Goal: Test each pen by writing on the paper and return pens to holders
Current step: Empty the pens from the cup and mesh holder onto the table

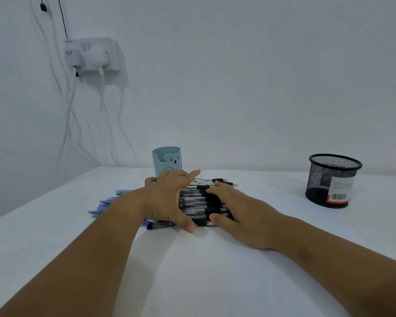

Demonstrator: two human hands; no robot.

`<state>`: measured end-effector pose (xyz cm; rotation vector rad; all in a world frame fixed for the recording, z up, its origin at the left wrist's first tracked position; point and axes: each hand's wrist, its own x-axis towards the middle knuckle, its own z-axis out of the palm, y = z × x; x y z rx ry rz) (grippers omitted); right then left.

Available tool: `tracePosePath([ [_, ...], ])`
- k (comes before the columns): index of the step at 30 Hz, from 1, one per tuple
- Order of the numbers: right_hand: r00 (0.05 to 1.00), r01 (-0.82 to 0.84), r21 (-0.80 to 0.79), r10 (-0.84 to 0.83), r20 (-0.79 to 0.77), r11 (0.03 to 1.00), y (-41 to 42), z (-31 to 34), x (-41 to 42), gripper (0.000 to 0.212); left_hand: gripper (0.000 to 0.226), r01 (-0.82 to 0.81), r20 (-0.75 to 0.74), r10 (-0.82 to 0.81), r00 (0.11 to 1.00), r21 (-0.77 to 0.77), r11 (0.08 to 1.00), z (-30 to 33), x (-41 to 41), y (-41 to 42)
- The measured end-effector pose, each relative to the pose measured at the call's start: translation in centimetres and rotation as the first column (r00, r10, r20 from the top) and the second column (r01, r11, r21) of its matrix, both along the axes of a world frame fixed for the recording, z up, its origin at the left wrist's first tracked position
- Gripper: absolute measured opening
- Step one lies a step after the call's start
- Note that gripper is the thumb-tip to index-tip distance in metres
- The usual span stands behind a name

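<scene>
White worktop [215, 282] carried everything. Both hands sat on one pile of black-grip pens [199, 202] at centre: left hand [169, 197] spread flat, fingers straight, pressing the pile's left side; right hand [240, 213] also flat with straight fingers on its right side. Pile lay between and under the hands; exact pen count could not be told. Two holders: one black mesh holder [333, 179] well apart to the right, one pale blue bear holder [167, 160] just behind the pile. Several blue pens [105, 202] lay left of the left wrist.
</scene>
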<state>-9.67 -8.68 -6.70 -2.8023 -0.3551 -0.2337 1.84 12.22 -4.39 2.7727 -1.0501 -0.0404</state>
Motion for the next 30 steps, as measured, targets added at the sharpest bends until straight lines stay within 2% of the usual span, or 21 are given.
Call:
tracePosePath([
  [3,0.999,-0.020,0.002,0.020,0.036,1.000,-0.1,0.0,0.0,0.061,0.141,0.029,-0.051,-0.030,0.998,-0.023,0.999,0.6,0.0,0.4],
  [5,0.998,-0.028,-0.005,0.028,0.053,1.000,-0.2,-0.2,0.1,0.065,0.131,0.026,-0.069,-0.037,0.997,-0.150,0.988,0.9,0.0,0.7],
  [7,0.997,-0.035,-0.009,0.036,0.069,0.999,-0.1,-0.4,0.2,0.066,0.088,0.019,-0.014,-0.027,1.000,-0.398,0.917,0.8,0.1,0.7],
  [9,0.994,-0.052,-0.017,0.053,0.097,0.998,-0.1,-0.4,0.2,0.064,0.038,0.020,0.123,0.069,0.990,-0.608,0.794,0.5,0.5,0.5],
  [11,0.984,-0.115,0.003,0.114,0.137,0.993,0.0,-0.3,-0.1,0.062,0.017,0.040,0.252,0.202,0.946,-0.713,0.700,0.2,0.8,0.4],
  [13,0.954,-0.250,0.034,0.240,0.179,0.968,0.4,-0.1,-0.6,0.058,0.025,0.017,0.277,0.313,0.908,-0.772,0.635,-0.1,1.1,0.2],
  [15,0.902,-0.381,0.011,0.369,0.224,0.924,1.0,-0.2,-0.8,0.048,0.043,-0.076,0.212,0.386,0.898,-0.788,0.611,-0.5,1.3,0.0],
  [17,0.871,-0.431,-0.004,0.417,0.259,0.902,1.5,-0.5,-0.6,0.027,0.060,-0.204,0.108,0.427,0.898,-0.758,0.620,-1.0,1.6,0.0],
  [19,0.868,-0.427,0.016,0.405,0.287,0.904,1.7,-0.9,-0.2,0.014,0.064,-0.309,-0.004,0.442,0.897,-0.721,0.620,-1.5,2.2,0.3],
  [21,0.875,-0.394,0.015,0.370,0.312,0.919,1.2,-1.2,0.3,0.011,0.054,-0.348,-0.080,0.425,0.901,-0.718,0.602,-1.9,2.8,0.6],
  [24,0.896,-0.319,0.014,0.297,0.330,0.948,0.4,-1.3,0.6,0.008,0.040,-0.299,-0.065,0.398,0.915,-0.770,0.563,-1.8,3.5,0.8],
  [27,0.919,-0.250,0.046,0.223,0.325,0.967,0.3,-1.4,0.5,0.008,0.051,-0.272,-0.067,0.378,0.924,-0.808,0.522,-1.3,4.0,0.6],
  [30,0.921,-0.231,0.057,0.200,0.334,0.971,0.5,-1.5,0.8,0.015,0.045,-0.266,-0.044,0.374,0.926,-0.780,0.566,-1.3,4.7,0.2],
])
